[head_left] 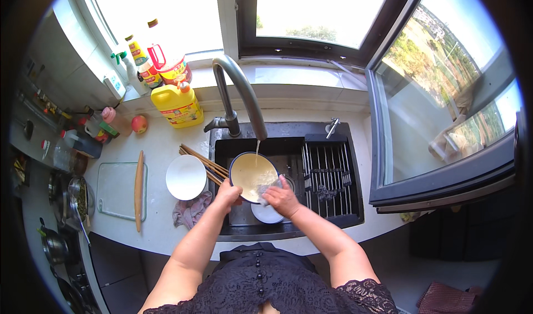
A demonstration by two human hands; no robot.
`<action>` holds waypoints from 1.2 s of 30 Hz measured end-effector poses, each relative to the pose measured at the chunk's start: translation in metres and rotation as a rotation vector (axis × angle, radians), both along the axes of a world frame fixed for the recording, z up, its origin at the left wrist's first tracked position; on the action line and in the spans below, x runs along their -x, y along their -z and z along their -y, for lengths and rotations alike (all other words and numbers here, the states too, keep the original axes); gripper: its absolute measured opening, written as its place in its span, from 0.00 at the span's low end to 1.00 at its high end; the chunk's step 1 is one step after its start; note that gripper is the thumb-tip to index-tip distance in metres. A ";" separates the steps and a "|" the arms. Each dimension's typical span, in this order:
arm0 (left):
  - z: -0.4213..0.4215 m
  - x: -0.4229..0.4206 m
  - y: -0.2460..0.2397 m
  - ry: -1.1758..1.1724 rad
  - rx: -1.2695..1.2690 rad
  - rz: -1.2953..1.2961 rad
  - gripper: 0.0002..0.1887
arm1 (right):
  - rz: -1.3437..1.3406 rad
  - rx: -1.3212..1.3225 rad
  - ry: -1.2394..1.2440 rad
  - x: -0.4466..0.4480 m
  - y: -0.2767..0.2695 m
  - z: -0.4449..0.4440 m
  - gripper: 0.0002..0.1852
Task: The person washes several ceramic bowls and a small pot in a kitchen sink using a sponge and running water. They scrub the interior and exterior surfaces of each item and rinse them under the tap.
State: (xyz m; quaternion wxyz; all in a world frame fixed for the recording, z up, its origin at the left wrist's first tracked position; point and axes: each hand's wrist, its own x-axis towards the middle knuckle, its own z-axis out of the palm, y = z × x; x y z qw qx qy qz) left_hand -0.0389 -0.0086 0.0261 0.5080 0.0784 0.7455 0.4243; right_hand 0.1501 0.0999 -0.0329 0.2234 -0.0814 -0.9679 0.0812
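My left hand (229, 194) grips the rim of a cream bowl with a dark blue edge (247, 170), held over the black sink (233, 222). Water runs from the curved metal faucet (245, 89) into this bowl. Inside its near right side, my right hand (283, 197) presses a grey scrubbing cloth or pad (266, 190). Below the bowl, partly hidden, a white dish (267, 215) sits in the sink. Left of the sink is a white bowl (186, 177), with wooden chopsticks (204, 160) reaching over the sink's edge. A crumpled pinkish cloth (191, 210) lies near my left forearm.
A metal rack (329, 176) with a dark scrubber (327, 192) spans the sink's right side. An open window sash (374, 193) juts in at right. Leftward are a rolling pin (139, 191), a glass board (116, 189), a yellow jug (178, 108), an apple (139, 124) and several bottles.
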 end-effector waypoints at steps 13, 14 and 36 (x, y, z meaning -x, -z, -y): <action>0.005 0.004 0.004 0.045 -0.001 0.030 0.26 | 0.029 -0.128 0.000 -0.005 -0.005 -0.005 0.09; 0.003 0.002 0.009 0.026 0.016 0.016 0.26 | 0.036 -0.058 -0.004 -0.001 -0.001 0.004 0.09; 0.008 -0.019 0.046 -0.172 -0.178 0.039 0.26 | 0.014 0.324 0.042 0.012 0.006 0.051 0.14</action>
